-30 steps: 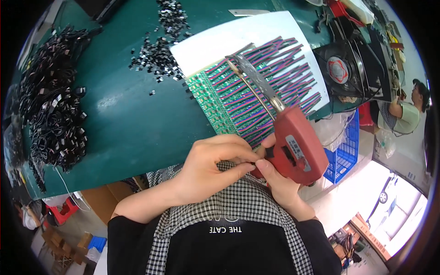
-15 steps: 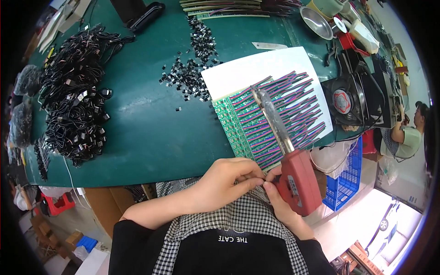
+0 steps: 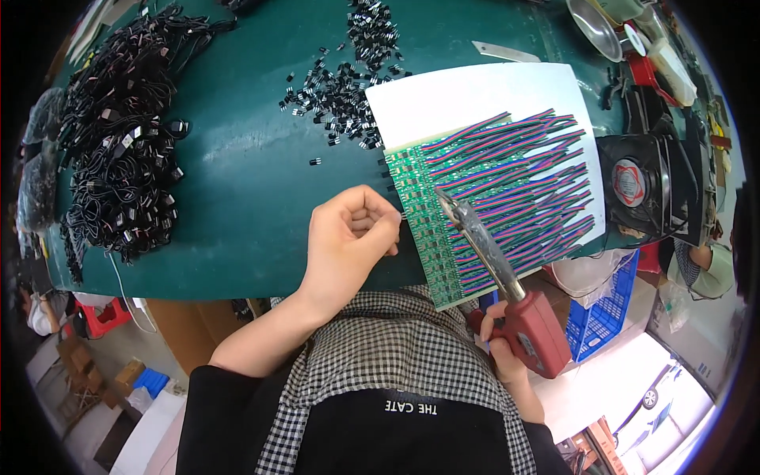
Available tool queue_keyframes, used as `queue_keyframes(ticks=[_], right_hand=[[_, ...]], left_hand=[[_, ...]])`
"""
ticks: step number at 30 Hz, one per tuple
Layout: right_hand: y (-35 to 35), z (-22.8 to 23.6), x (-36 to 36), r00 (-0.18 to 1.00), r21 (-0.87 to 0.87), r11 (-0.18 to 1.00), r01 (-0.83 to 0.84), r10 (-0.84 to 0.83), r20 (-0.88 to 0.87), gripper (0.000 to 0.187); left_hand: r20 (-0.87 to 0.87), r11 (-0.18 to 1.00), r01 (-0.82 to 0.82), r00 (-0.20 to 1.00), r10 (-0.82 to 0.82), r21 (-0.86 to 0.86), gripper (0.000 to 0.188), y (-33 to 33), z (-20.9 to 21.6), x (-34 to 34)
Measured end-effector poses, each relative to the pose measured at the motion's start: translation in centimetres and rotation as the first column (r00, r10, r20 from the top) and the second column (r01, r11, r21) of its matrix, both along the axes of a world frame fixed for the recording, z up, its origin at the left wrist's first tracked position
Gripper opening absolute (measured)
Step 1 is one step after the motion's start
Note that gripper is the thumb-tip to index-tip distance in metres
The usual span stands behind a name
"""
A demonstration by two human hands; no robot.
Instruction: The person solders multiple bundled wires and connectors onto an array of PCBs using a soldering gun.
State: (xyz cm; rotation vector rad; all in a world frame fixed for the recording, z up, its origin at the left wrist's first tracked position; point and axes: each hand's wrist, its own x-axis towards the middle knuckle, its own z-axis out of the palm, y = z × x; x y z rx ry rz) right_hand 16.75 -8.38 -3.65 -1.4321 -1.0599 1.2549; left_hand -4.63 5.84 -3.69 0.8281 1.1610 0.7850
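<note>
My right hand [image 3: 511,360] is closed round the red handle of a soldering gun [image 3: 538,332], whose metal tip points up and left over the boards. Beneath it lies a panel of green circuit boards [image 3: 419,206] with rows of black, red and blue wires [image 3: 514,182] running off to the right. My left hand [image 3: 352,237] is held beside the panel's left edge, its thumb and forefinger pinched together; whatever they hold is too small to make out. Small black components [image 3: 340,103] with metal legs lie in a loose pile beyond my left hand.
The panel rests on a white sheet [image 3: 475,99]. A large heap of black cables [image 3: 127,158] covers the left of the green table. At the right stand a black fan [image 3: 631,184] and a metal bowl [image 3: 594,30]; a blade [image 3: 505,52] lies behind the sheet. A blue crate [image 3: 606,317] sits below.
My hands were together near the table's front edge; now they are apart. The left has moved forward and left to the panel's edge, and the soldering gun's tip has come lower over the boards.
</note>
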Motion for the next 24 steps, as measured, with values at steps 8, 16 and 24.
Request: queue_keyframes(ticks=[8,16,24], right_hand=[[0.3,-0.2,-0.1,0.99,-0.162,0.987,0.007,-0.03,-0.141,0.035],[1.1,-0.2,-0.7,0.999,-0.197,0.98,0.019,-0.027,-0.039,0.032],[0.2,-1.7,0.2,0.998,-0.039,0.998,-0.056,0.056,0.012,0.036]], left_hand=[[0.049,0.992,-0.11,0.993,0.107,0.059,0.007,0.3,-1.4,0.6],[0.043,0.986,-0.152,0.988,0.15,0.065,0.007,0.1,-1.3,0.9],[0.007,0.985,-0.163,0.987,0.163,0.063,0.006,0.0,-1.5,1.0]])
